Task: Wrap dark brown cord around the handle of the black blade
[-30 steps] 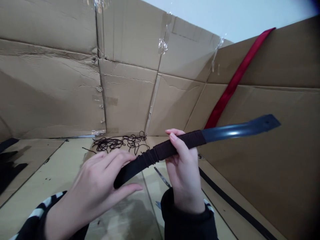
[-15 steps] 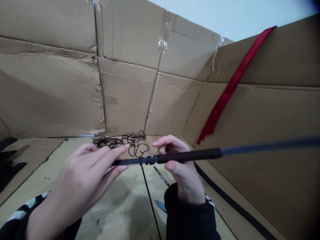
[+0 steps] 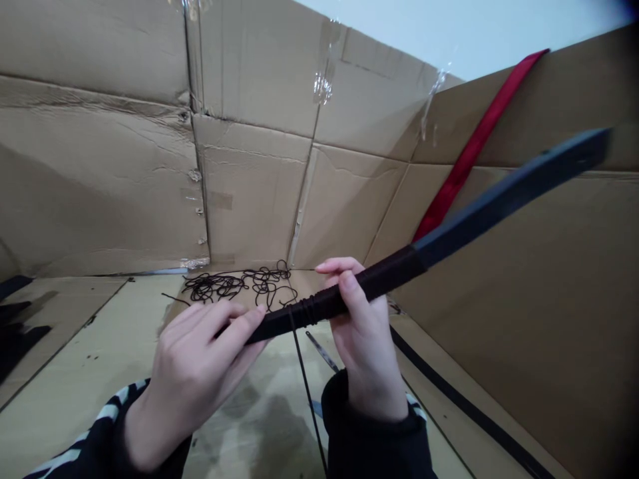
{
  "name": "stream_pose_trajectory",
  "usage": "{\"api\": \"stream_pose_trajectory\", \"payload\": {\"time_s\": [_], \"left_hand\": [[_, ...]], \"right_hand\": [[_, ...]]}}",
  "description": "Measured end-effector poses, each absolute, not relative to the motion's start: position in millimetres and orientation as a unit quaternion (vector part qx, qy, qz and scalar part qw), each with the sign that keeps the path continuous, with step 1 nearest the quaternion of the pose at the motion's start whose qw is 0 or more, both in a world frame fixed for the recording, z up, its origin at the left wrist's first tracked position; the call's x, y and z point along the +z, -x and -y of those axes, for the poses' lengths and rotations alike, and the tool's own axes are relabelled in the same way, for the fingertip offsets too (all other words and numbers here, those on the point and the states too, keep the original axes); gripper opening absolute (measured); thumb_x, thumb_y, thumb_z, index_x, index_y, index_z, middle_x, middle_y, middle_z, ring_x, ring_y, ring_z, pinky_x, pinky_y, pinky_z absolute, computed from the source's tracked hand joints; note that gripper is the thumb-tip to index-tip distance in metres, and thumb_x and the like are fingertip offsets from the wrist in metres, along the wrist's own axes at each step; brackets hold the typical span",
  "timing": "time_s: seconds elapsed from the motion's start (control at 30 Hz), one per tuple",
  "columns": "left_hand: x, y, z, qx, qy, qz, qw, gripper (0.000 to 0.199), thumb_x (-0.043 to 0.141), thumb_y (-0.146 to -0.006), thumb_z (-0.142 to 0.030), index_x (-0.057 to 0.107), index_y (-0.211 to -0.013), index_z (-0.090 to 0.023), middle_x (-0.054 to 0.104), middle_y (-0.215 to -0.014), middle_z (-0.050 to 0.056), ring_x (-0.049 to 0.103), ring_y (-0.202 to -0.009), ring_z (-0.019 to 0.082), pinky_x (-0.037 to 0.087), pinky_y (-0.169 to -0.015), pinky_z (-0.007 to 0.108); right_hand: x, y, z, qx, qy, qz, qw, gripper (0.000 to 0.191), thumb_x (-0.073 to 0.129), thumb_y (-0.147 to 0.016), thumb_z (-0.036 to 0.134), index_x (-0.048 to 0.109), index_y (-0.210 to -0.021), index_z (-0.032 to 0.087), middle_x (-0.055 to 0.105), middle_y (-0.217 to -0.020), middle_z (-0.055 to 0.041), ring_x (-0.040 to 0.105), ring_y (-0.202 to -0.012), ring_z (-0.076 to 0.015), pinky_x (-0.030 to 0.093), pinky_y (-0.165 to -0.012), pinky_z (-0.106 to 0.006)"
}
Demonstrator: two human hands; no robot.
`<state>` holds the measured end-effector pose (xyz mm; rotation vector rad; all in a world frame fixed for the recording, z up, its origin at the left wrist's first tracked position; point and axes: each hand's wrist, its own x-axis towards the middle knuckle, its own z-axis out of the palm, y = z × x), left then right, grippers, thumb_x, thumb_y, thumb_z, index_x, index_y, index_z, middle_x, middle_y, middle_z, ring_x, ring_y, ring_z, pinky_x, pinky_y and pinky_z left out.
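Both hands hold a long, flat, dark blade-like strip [image 3: 499,196], tilted with its slanted tip up to the right. Dark brown cord [image 3: 384,273] is wound tightly round its middle, with looser turns nearer the left end. My left hand [image 3: 197,366] is closed on the left end, thumb and fingers pinching it. My right hand [image 3: 367,346] grips the wound part, thumb across the front. From the loosest turn a taut cord strand [image 3: 307,376] runs down past the bottom of the view. Behind my left hand lies a tangled heap of the same cord [image 3: 214,286].
Cardboard walls [image 3: 254,193] stand behind and to the right. A red ribbon [image 3: 479,143] hangs over the right wall. Below my right hand lies a thin metal piece [image 3: 322,351], partly covered by the sleeve. A black strip [image 3: 464,399] lies at right, dark pieces [image 3: 22,339] at left.
The strip's right end has swung up and its tip has come into view. My left hand has shifted slightly right, and my right thumb now lies over the wrapped part.
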<state>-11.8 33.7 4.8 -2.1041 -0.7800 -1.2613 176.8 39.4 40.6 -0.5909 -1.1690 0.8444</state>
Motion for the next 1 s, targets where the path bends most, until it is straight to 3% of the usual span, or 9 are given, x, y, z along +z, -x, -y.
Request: {"api": "stream_pose_trajectory", "payload": {"time_s": [0.13, 0.23, 0.47, 0.53, 0.63, 0.73, 0.83, 0.93, 1.0], "left_hand": [[3.8, 11.6, -33.4, -0.475, 0.714, 0.280, 0.432, 0.029, 0.081, -0.066, -0.003, 0.064, -0.084, -0.017, 0.070, -0.067, 0.004, 0.053, -0.053, 0.016, 0.036, -0.050, 0.030], [6.0, 11.9, -32.9, -0.468, 0.709, 0.268, 0.455, 0.033, 0.083, -0.062, -0.002, 0.066, -0.086, -0.016, 0.072, -0.067, 0.005, 0.053, -0.054, 0.016, 0.038, -0.052, 0.031], [8.3, 5.1, -29.2, -0.443, 0.780, 0.275, 0.344, 0.032, 0.075, -0.076, -0.017, 0.064, -0.104, -0.006, 0.074, -0.079, 0.009, 0.064, -0.067, 0.021, 0.045, -0.063, 0.037], [9.4, 3.8, -26.2, -0.429, 0.808, 0.299, 0.271, 0.025, 0.065, -0.085, -0.024, 0.064, -0.105, -0.009, 0.073, -0.079, 0.007, 0.064, -0.071, 0.023, 0.046, -0.065, 0.038], [11.2, 3.9, -20.7, -0.420, 0.833, 0.311, 0.180, 0.016, 0.049, -0.094, -0.024, 0.061, -0.101, -0.016, 0.068, -0.071, 0.001, 0.059, -0.060, 0.018, 0.043, -0.057, 0.033], [10.8, 5.1, -17.3, -0.398, 0.847, 0.334, 0.110, 0.020, 0.038, -0.097, -0.025, 0.057, -0.091, -0.020, 0.062, -0.062, -0.003, 0.055, -0.051, 0.016, 0.041, -0.051, 0.030], [7.2, 5.9, -18.0, -0.382, 0.846, 0.371, 0.014, 0.023, 0.041, -0.096, -0.042, 0.053, -0.097, -0.022, 0.065, -0.068, -0.003, 0.062, -0.057, 0.016, 0.045, -0.048, 0.027], [4.0, 5.3, -19.8, -0.401, 0.831, 0.377, 0.080, 0.037, 0.050, -0.090, -0.053, 0.050, -0.108, -0.020, 0.071, -0.078, 0.000, 0.067, -0.062, 0.018, 0.047, -0.050, 0.028], [4.1, 4.1, -19.8, -0.415, 0.812, 0.366, 0.189, 0.027, 0.055, -0.091, -0.040, 0.053, -0.105, -0.017, 0.071, -0.077, 0.002, 0.066, -0.060, 0.019, 0.048, -0.055, 0.032]], "right_hand": [[36.9, -178.8, -41.8, 0.378, 0.276, 0.560, 0.684, 0.028, 0.072, -0.075, 0.050, 0.071, -0.083, 0.023, 0.047, -0.067, 0.0040, 0.035, -0.055, -0.0083, 0.030, -0.052, -0.022], [35.1, -175.2, -45.9, 0.349, 0.286, 0.525, 0.722, 0.030, 0.073, -0.073, 0.051, 0.068, -0.078, 0.022, 0.046, -0.063, 0.0043, 0.037, -0.055, -0.0093, 0.033, -0.053, -0.023], [38.6, -173.2, -43.1, 0.349, 0.293, 0.461, 0.761, 0.035, 0.071, -0.074, 0.054, 0.065, -0.069, 0.020, 0.048, -0.066, 0.0033, 0.035, -0.054, -0.0080, 0.028, -0.048, -0.021], [39.8, -177.2, -39.6, 0.419, 0.261, 0.477, 0.728, 0.033, 0.071, -0.075, 0.054, 0.067, -0.074, 0.021, 0.039, -0.054, 0.0069, 0.025, -0.046, -0.0065, 0.023, -0.044, -0.020], [40.2, -182.5, -37.4, 0.481, 0.219, 0.503, 0.684, 0.026, 0.076, -0.072, 0.046, 0.069, -0.082, 0.023, 0.026, -0.044, 0.0114, 0.016, -0.041, -0.0054, 0.020, -0.042, -0.020], [39.9, -181.5, -39.0, 0.453, 0.235, 0.483, 0.711, 0.021, 0.081, -0.067, 0.037, 0.069, -0.078, 0.023, 0.030, -0.045, 0.0113, 0.018, -0.042, -0.0051, 0.024, -0.042, -0.019], [40.5, -174.0, -41.3, 0.417, 0.262, 0.435, 0.754, 0.021, 0.083, -0.066, 0.034, 0.068, -0.072, 0.021, 0.032, -0.048, 0.0105, 0.019, -0.043, -0.0049, 0.028, -0.042, -0.018], [41.7, -165.1, -42.0, 0.418, 0.280, 0.402, 0.765, 0.021, 0.082, -0.068, 0.030, 0.069, -0.082, 0.021, 0.032, -0.052, 0.0103, 0.022, -0.044, -0.0047, 0.030, -0.043, -0.017], [42.0, -161.1, -41.7, 0.429, 0.292, 0.379, 0.767, 0.025, 0.081, -0.070, 0.029, 0.070, -0.091, 0.021, 0.032, -0.052, 0.0105, 0.022, -0.044, -0.0051, 0.031, -0.044, -0.018]]}}
